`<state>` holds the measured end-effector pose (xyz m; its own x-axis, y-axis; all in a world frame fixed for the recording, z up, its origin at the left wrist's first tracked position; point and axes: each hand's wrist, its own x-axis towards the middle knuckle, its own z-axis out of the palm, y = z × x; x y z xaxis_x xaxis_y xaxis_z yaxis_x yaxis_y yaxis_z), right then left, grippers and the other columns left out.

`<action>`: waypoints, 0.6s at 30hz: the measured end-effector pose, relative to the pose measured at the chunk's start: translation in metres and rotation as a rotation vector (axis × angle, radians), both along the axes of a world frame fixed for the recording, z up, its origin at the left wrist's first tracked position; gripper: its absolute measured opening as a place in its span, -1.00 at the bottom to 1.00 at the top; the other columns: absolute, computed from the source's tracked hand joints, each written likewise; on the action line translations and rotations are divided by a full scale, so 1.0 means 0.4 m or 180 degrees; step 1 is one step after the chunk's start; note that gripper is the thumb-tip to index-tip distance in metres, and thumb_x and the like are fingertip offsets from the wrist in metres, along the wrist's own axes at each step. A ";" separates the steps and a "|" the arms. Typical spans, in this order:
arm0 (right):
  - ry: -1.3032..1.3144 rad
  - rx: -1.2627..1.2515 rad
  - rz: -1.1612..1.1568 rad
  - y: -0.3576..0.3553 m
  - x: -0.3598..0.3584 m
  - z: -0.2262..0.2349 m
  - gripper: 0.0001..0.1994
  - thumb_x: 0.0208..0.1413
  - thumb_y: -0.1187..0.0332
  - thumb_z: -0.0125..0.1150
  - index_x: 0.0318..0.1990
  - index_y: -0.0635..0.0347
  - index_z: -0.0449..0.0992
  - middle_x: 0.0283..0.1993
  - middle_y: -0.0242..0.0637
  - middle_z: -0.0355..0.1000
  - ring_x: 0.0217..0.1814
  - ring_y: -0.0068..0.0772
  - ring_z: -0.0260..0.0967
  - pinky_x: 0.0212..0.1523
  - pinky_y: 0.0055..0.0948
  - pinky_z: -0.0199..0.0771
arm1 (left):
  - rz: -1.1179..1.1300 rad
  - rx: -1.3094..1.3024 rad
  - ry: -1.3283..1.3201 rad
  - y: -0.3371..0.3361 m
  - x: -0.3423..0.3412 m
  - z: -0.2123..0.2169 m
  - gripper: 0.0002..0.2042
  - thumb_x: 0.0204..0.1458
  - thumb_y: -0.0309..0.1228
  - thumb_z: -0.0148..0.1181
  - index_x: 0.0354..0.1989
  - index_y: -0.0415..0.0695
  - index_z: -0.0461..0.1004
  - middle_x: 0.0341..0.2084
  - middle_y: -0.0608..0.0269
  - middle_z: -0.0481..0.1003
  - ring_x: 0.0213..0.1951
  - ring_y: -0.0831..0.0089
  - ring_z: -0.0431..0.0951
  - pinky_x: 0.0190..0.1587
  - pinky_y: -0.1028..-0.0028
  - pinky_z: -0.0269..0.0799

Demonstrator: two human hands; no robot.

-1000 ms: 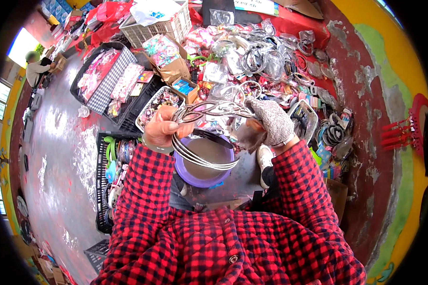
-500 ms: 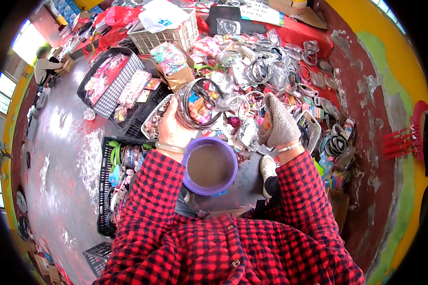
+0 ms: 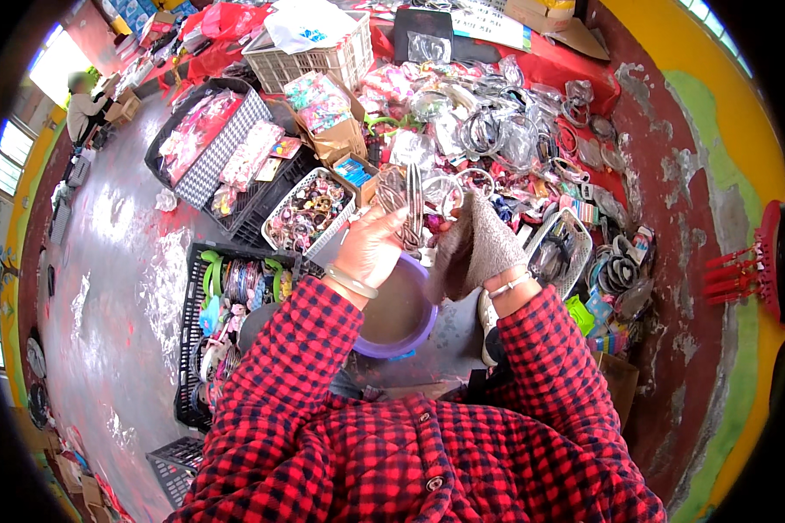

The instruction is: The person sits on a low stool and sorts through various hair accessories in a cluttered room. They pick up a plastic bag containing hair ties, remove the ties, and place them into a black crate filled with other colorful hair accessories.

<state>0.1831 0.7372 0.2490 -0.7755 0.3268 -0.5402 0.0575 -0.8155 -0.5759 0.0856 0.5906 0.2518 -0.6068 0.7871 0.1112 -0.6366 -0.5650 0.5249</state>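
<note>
Fingers of both hands now pinch the hoops [image 3: 407, 205] edge-on.

The one camera sits on my head and looks steeply down, close over my red checked sleeves [image 3: 410, 418], with the floor [image 3: 113, 261] bending toward the rim.

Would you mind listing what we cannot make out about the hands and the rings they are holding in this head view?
- Right hand: a grey knit glove covers it, so its fingers and grip are hidden.
- Bundle of rings in the left hand: too thin and overlapped to count.
- Purple bowl: both forearms cover its sides; any contents are unclear.
- Person at upper left: small and blurred.
</note>
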 end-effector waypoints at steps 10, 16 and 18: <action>0.1201 0.4218 0.1441 0.025 -0.015 -0.077 -0.60 -0.27 0.33 0.20 -0.18 0.22 0.37 -0.32 -0.03 0.38 -0.22 0.00 0.35 -0.19 -0.24 0.35 | -0.0241 -0.1435 0.1274 0.010 0.051 -0.063 -0.65 -0.02 -0.61 0.07 -0.01 -0.23 0.27 -0.15 0.35 0.32 -0.12 0.59 0.32 -0.03 0.52 0.27; 0.0777 0.1593 0.0385 0.005 0.000 -0.071 -0.79 -0.15 0.36 0.12 -0.30 0.17 0.41 -0.44 -0.17 0.40 -0.43 -0.25 0.39 -0.44 -0.36 0.37 | -0.0172 -0.1431 0.1791 0.019 0.056 -0.052 -0.60 0.02 -0.58 0.01 0.08 -0.24 0.19 -0.14 0.35 0.35 -0.17 0.60 0.37 -0.08 0.54 0.31; 0.0854 0.4608 0.0608 0.036 -0.008 -0.131 -0.83 -0.11 0.39 0.08 -0.31 0.18 0.41 -0.49 -0.18 0.39 -0.55 -0.29 0.37 -0.54 -0.40 0.36 | -0.0240 -0.1502 0.2177 0.024 0.029 -0.086 -0.63 0.05 -0.56 -0.02 0.07 -0.25 0.20 -0.18 0.35 0.37 -0.19 0.61 0.37 -0.12 0.54 0.32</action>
